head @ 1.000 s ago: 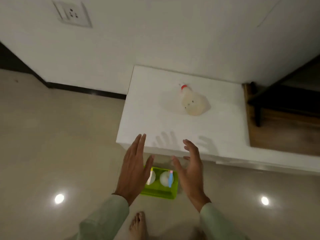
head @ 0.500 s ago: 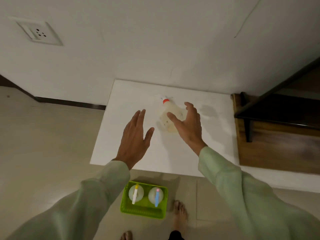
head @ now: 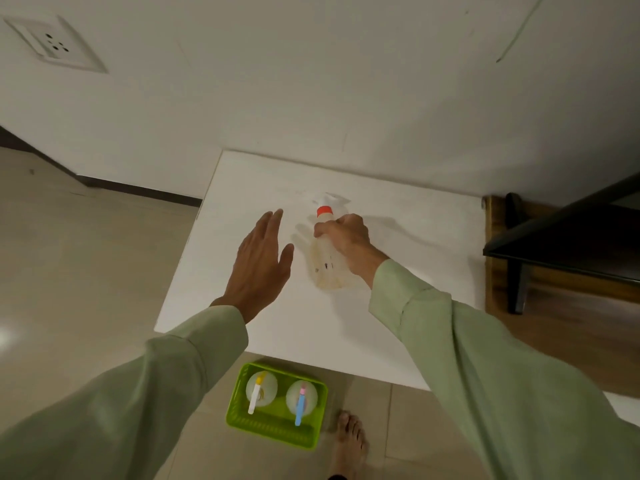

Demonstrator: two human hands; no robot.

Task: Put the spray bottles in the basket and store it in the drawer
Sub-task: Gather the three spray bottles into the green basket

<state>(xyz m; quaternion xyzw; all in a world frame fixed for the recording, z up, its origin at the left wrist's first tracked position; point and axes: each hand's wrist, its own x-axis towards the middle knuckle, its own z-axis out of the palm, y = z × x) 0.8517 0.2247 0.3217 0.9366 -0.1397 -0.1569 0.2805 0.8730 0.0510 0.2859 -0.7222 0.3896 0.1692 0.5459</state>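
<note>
The right hand (head: 346, 237) is closed around the upper body of the bottle (head: 329, 268), just below its red collar (head: 325, 211), fingers curled over the far side and thumb toward the person. The bottle stands on the white top (head: 381, 323), near the middle, its clear sprayer head pointing away toward the wall. The left hand (head: 259, 265) hangs open and flat just beside it, fingers together, touching nothing. Down on the floor, at the front edge of the top, sits the green basket (head: 239, 415) with two bottles (head: 261, 393) upright inside, side by side in its far half; the near half looks free. To do this lift well, I would keep the grip high and firm on the shoulder, raise the bottle straight before swinging it clear of the edge, then lower it upright into the near space, using the free hand to steady the basket if needed.
</note>
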